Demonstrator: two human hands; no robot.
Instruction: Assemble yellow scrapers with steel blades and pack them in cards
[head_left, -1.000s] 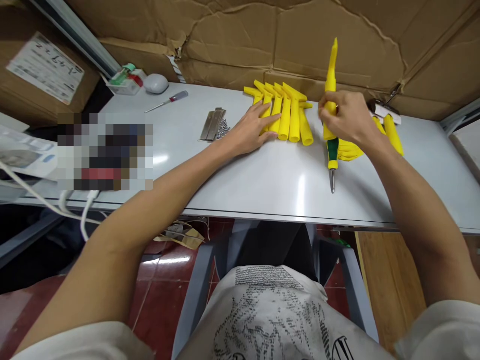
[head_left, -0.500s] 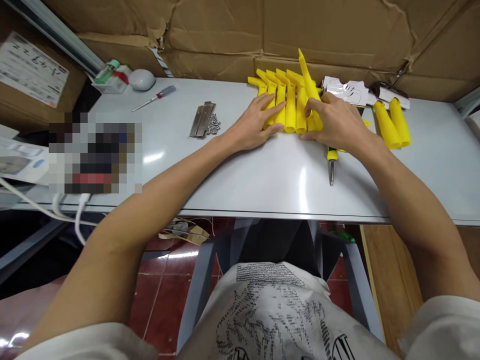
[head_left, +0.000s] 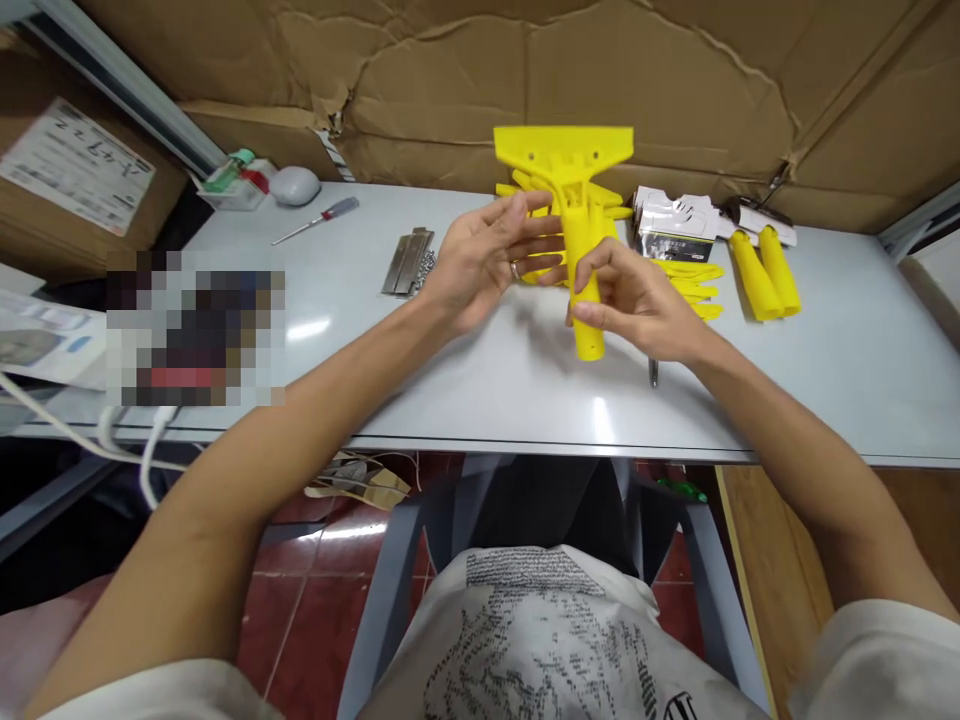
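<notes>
And here's the yellow T-shaped piece (head_left: 581,235), up above the middle of the table (head_left: 487,400), broad head far, handle near! The right hand (head_left: 649,305) has its grip closed around the lower handle, which seems to leave the head and its two holes exposed. Just left, the left hand (head_left: 476,262) spreads its fingers in a wide grip, holding nothing, perhaps ready to steady; I can't tell whether they touch the piece.

Now the edges: other yellow pieces (head_left: 619,213) crowd behind, and the cardboard (head_left: 450,95) walls off the far side. Metal plates (head_left: 409,262) sit left, a metal tip (head_left: 653,375) pokes out near the right wrist. The roomier way looks nearward, toward the table's front edge.
</notes>
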